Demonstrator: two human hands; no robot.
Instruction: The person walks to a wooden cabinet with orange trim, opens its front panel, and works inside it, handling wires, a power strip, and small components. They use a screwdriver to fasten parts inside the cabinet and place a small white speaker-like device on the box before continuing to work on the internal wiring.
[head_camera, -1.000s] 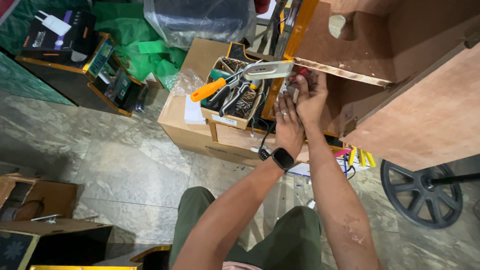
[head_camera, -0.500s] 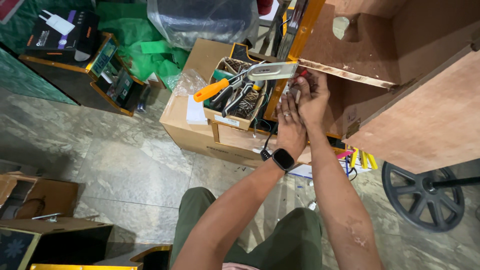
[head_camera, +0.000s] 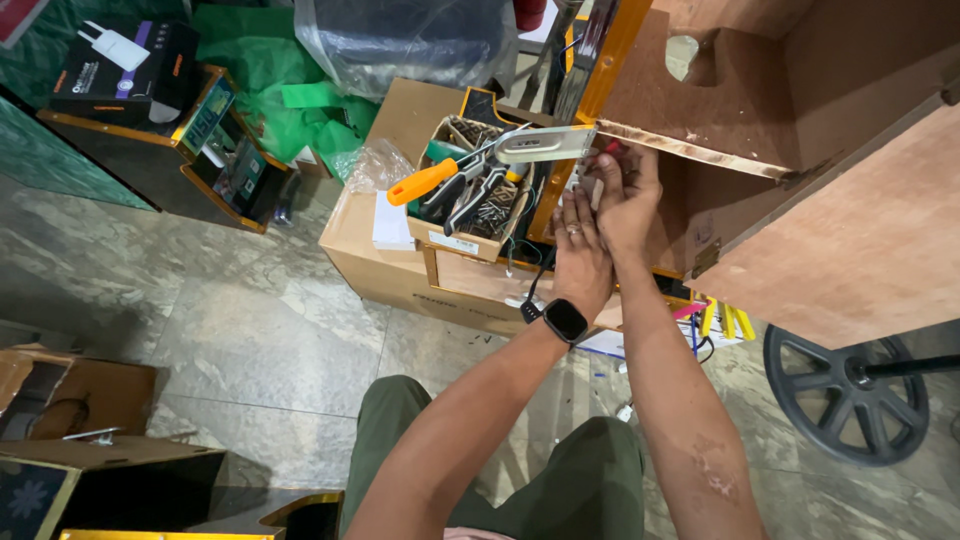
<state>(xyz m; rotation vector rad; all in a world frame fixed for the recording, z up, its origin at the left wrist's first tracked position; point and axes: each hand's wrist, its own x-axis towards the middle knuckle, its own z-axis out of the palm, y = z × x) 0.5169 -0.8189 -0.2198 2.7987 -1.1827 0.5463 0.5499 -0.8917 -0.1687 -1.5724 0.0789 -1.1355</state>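
Grey-green marble floor (head_camera: 230, 330), cardboard boxes (head_camera: 390, 250), green plastic sheeting (head_camera: 270, 110), a black spoked wheel (head_camera: 850, 395).

tool box (head_camera: 470, 240) sits on carton (head_camera: 400, 265), left of both hands (head_camera: 605, 215).

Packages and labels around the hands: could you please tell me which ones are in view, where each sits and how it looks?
Black retail box: top left, rectangular, with a white plug pictured and purple accents.
Large cardboard carton: centre, on the floor, plain brown.
Small open cardboard box: on the carton, holding tools, with a white label strip in front.
Smartwatch: left wrist, dark blank screen.
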